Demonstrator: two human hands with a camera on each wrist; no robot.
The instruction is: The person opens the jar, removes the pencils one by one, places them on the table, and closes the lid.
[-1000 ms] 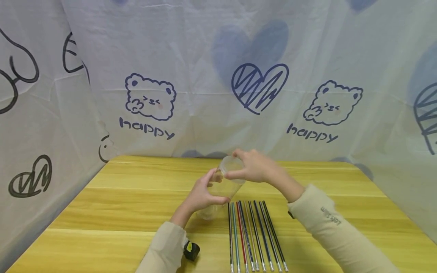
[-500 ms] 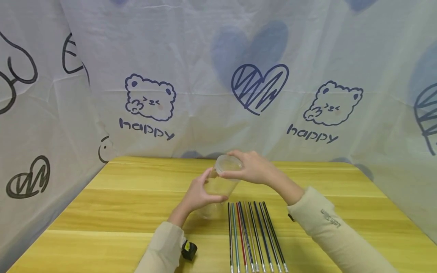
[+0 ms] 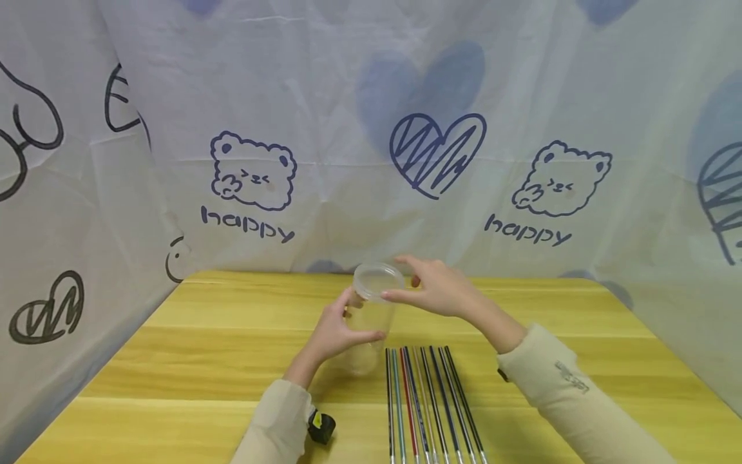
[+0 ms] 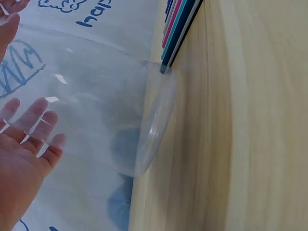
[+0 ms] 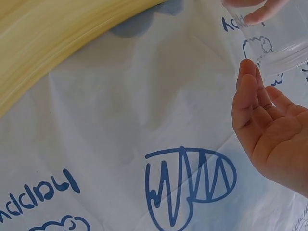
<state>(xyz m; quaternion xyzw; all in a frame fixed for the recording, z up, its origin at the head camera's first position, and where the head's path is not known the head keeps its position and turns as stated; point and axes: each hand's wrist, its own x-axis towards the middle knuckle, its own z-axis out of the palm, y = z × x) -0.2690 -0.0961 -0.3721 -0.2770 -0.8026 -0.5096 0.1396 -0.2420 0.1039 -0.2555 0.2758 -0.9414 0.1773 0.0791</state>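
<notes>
A clear plastic jar (image 3: 371, 325) is held almost upright above the table, its round rim at the top. Whether a clear lid covers it, I cannot tell. My left hand (image 3: 335, 332) grips its side, with thumb and fingers spread around the wall; that hand (image 4: 21, 159) also shows through the plastic in the left wrist view. At the rim's right side is my right hand (image 3: 442, 288), its thumb tip at the edge and its fingers loosely bent. In the right wrist view the right hand (image 5: 274, 127) appears just apart from the jar (image 5: 288, 45).
Several pencils (image 3: 417, 406) of different colours lie side by side on the wooden table (image 3: 174, 361), in front of the jar. A small black device (image 3: 321, 426) sits by the left cuff. A printed white cloth (image 3: 342, 212) hangs behind the table.
The jar has swung from a rightward tilt to nearly upright, its rim moving left. My right hand has loosened from the rim and its fingers stand apart from it. The pencils lie unmoved.
</notes>
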